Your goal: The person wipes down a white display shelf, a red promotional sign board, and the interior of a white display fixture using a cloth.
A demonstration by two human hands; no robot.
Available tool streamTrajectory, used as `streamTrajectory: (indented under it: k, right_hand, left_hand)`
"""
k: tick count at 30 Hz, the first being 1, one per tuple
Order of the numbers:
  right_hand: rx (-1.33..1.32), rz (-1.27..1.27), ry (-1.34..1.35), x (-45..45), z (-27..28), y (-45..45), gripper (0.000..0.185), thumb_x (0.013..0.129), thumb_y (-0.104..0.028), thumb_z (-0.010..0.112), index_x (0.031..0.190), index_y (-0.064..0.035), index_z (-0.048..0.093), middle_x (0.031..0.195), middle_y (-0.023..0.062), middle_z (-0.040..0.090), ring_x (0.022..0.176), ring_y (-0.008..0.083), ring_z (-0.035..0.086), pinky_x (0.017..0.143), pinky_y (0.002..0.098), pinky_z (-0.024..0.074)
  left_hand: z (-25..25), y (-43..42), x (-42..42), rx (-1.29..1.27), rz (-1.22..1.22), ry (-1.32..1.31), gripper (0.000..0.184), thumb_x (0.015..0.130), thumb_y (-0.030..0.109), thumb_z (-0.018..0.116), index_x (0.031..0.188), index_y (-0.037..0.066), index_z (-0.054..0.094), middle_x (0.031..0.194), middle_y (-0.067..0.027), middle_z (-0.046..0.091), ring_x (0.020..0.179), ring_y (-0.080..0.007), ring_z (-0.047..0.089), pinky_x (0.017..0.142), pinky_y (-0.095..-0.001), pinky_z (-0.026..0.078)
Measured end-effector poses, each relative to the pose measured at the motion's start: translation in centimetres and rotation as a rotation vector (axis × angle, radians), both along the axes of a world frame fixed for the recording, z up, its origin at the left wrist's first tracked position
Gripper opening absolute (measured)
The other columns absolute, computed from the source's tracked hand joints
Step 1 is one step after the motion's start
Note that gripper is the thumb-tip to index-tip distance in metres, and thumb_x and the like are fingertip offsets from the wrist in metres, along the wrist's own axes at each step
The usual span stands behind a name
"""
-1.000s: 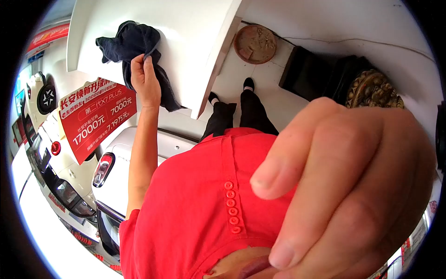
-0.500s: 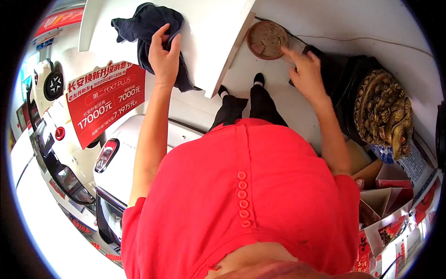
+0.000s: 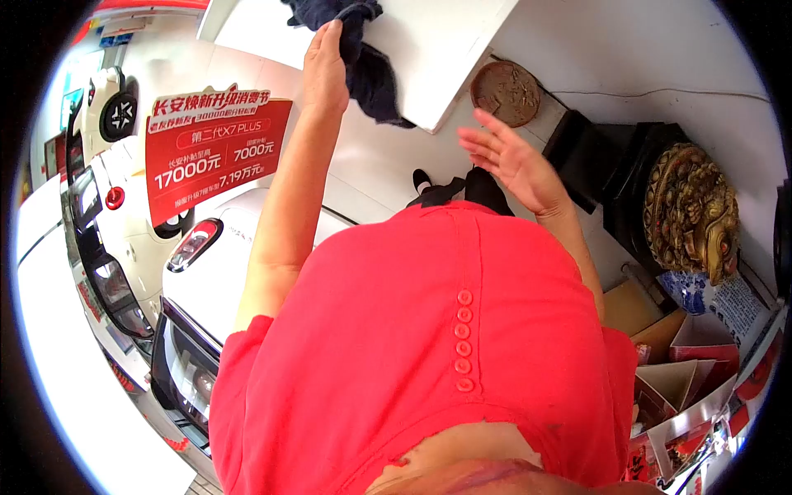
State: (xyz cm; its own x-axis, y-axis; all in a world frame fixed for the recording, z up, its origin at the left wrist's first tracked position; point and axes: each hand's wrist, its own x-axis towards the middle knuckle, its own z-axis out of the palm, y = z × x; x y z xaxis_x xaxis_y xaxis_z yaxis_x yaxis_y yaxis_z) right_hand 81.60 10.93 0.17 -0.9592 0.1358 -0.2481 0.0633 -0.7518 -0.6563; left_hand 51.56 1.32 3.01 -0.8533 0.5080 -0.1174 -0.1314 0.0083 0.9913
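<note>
A dark navy cloth (image 3: 375, 82) lies bunched over the white tabletop (image 3: 437, 41), with one end hanging past the near edge. My left hand (image 3: 324, 74) is closed on the cloth at its left side, fingers pointing away from me. Over the floor to the right of the table, my right hand (image 3: 518, 165) is held in the air with its fingers stretched out and nothing in it. Beyond its fingertips, a round brown dish (image 3: 506, 92) sits on the floor by the wall.
A golden toad statue (image 3: 693, 214) rests on a black stand at right, with open cardboard boxes (image 3: 676, 379) nearer me. On the left are a red price sign (image 3: 214, 157) and white cars (image 3: 214, 280). A thin cable runs along the wall.
The view has shifted, so table and dish appear further right. My left hand has moved forward along the cloth. My right hand's pointing fingers have spread out, and it has come nearer my body.
</note>
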Motion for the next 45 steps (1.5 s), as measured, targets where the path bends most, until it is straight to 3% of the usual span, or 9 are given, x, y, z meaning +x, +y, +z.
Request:
streamTrajectory:
  k: [5, 8, 15, 19, 25, 27, 37, 42, 45]
  right_hand:
    - [-0.296, -0.076, 0.173, -1.1, 3.7, -1.8, 0.073, 0.100, -0.055, 0.025, 0.151, -0.0032, 0.019, 0.154, 0.0165, 0.029, 0.140, 0.0270, 0.032, 0.113, 0.0397, 0.0276]
    - [-0.357, -0.073, 0.175, -3.4, 5.7, -3.5, 0.073, 0.100, -0.055, 0.026, 0.150, -0.0009, 0.022, 0.152, 0.0191, 0.032, 0.136, 0.0266, 0.038, 0.112, 0.0397, 0.0296]
    - [-0.293, -0.176, -0.002, -11.1, 5.0, -3.7, 0.047, 0.100, -0.039, 0.043, 0.122, 0.0014, 0.051, 0.117, 0.0139, 0.060, 0.107, 0.0242, 0.059, 0.097, 0.0396, 0.0475]
    - [-0.075, -0.382, -0.200, -13.4, 4.1, -1.0, 0.026, 0.091, -0.013, 0.060, 0.112, 0.0007, 0.059, 0.107, 0.0108, 0.065, 0.094, 0.0229, 0.064, 0.085, 0.0375, 0.0538]
    - [0.934, -0.697, -0.169, -12.4, 8.8, 4.7, 0.031, 0.094, -0.025, 0.059, 0.103, 0.0034, 0.062, 0.100, 0.0085, 0.065, 0.089, 0.0196, 0.062, 0.079, 0.0340, 0.0502]
    - [2.027, -0.715, -0.479, -11.3, 8.1, 7.2, 0.048, 0.092, -0.036, 0.062, 0.110, 0.0075, 0.057, 0.114, 0.0165, 0.058, 0.104, 0.0292, 0.056, 0.089, 0.0402, 0.0462]
    - [2.207, -0.676, -0.366, -11.8, 1.0, 3.5, 0.067, 0.081, -0.037, 0.072, 0.128, 0.0007, 0.042, 0.136, 0.0297, 0.034, 0.124, 0.0442, 0.034, 0.102, 0.0545, 0.0301]
    - [2.371, -0.529, -0.511, -12.4, 2.8, 1.1, 0.038, 0.081, -0.023, 0.070, 0.117, -0.0150, 0.060, 0.126, 0.0013, 0.055, 0.117, 0.0310, 0.049, 0.096, 0.0488, 0.0381]
    - [2.227, -0.405, -0.305, -12.8, 4.2, 2.8, 0.040, 0.081, -0.021, 0.071, 0.118, -0.0121, 0.060, 0.123, 0.0040, 0.056, 0.112, 0.0304, 0.053, 0.093, 0.0411, 0.0421]
  left_hand:
    - [2.3, -2.5, 0.3, 0.051, -0.168, -0.062, 0.049, 0.100, 0.038, 0.042, 0.131, 0.002, 0.055, 0.119, -0.0093, 0.062, 0.107, -0.0192, 0.056, 0.097, -0.0317, 0.039]
    - [5.6, -3.8, 3.0, -0.038, -0.213, 0.068, 0.036, 0.098, 0.033, 0.050, 0.118, 0.004, 0.062, 0.105, -0.0024, 0.065, 0.093, -0.0119, 0.058, 0.083, -0.0270, 0.045]
    - [5.6, -7.7, 8.1, -0.143, -0.698, 0.147, 0.027, 0.098, 0.023, 0.056, 0.116, 0.005, 0.064, 0.100, -0.0003, 0.062, 0.091, -0.0084, 0.057, 0.081, -0.0230, 0.045]
    - [8.1, -10.9, 8.8, -0.141, -0.438, 1.014, 0.030, 0.091, 0.017, 0.063, 0.119, 0.007, 0.063, 0.111, -0.0073, 0.061, 0.104, -0.0211, 0.058, 0.088, -0.0317, 0.046]
    - [21.5, -19.7, 8.4, 0.259, -0.475, 0.762, 0.018, 0.093, 0.008, 0.051, 0.102, 0.001, 0.064, 0.093, -0.0117, 0.068, 0.081, -0.0210, 0.064, 0.073, -0.0305, 0.050]
    - [24.7, -23.3, 9.6, 0.261, -0.467, 0.809, 0.012, 0.089, 0.008, 0.058, 0.097, 0.006, 0.065, 0.090, -0.0070, 0.066, 0.084, -0.0185, 0.061, 0.074, -0.0280, 0.047]
    - [26.2, -26.1, 13.1, 0.402, -0.302, 0.752, 0.010, 0.081, 0.016, 0.071, 0.090, 0.019, 0.069, 0.087, 0.0037, 0.064, 0.084, -0.0070, 0.056, 0.074, -0.0208, 0.043]
    - [25.7, -25.8, 13.3, 0.467, -0.237, 0.722, 0.013, 0.077, 0.020, 0.077, 0.086, 0.026, 0.071, 0.085, 0.0091, 0.062, 0.085, -0.0012, 0.053, 0.074, -0.0172, 0.040]
    - [25.5, -26.3, 12.9, 0.541, -0.191, 0.700, 0.015, 0.075, 0.022, 0.081, 0.084, 0.030, 0.072, 0.083, 0.0123, 0.062, 0.085, 0.0022, 0.051, 0.074, -0.0151, 0.039]
